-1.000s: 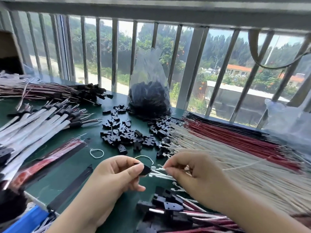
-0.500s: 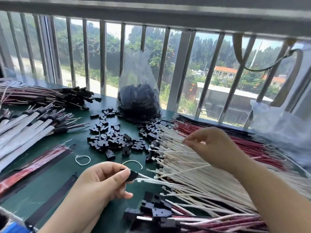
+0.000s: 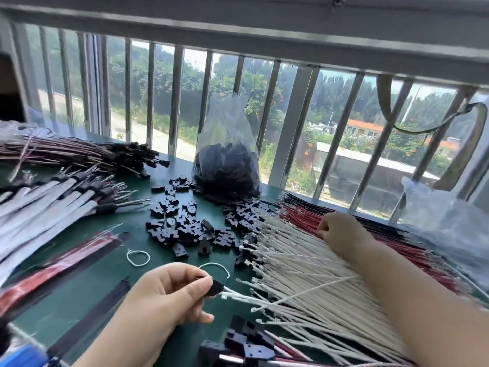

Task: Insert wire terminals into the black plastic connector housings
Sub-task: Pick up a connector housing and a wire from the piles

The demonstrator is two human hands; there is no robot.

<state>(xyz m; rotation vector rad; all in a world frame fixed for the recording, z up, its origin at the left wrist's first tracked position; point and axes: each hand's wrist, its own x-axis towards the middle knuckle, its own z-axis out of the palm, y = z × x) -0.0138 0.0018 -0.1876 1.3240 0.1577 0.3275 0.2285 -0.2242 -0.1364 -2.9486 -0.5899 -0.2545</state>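
Right hand (image 3: 341, 231) moved onto red wires (image 3: 299, 217), fingers curled; left hand (image 3: 169, 295) pinches housing (image 3: 215, 287).

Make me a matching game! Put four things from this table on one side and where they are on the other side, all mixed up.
Things:
1. plastic bag
2. red wires
3. black housing
4. string loop

Places:
A. pinched in the left hand
B. lying flat on the green table
C. standing by the window bars
D. under the right hand

Pairs: 1-C, 2-D, 3-A, 4-B
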